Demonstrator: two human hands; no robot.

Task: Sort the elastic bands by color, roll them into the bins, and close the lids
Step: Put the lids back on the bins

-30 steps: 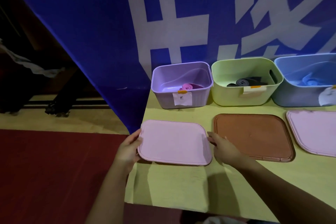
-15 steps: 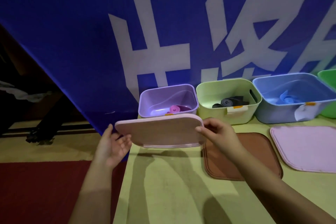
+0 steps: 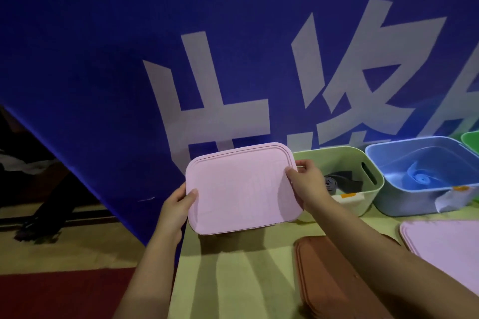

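Both hands, left hand (image 3: 176, 204) and right hand (image 3: 307, 181), grip the pink lid (image 3: 241, 189) by opposite edges, level, just left of the green bin (image 3: 347, 156), apparently to seat it squarely.

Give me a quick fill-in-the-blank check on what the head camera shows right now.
1. Both hands hold the flat pink plastic lid by its ____ edges.
2. The pale green plastic bin holds a rolled ____ elastic band.
3. The flat ____ lid lies on the yellow-green table.

Missing: side; black; brown

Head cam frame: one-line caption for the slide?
Both hands hold a pink lid in front of open green and blue bins.
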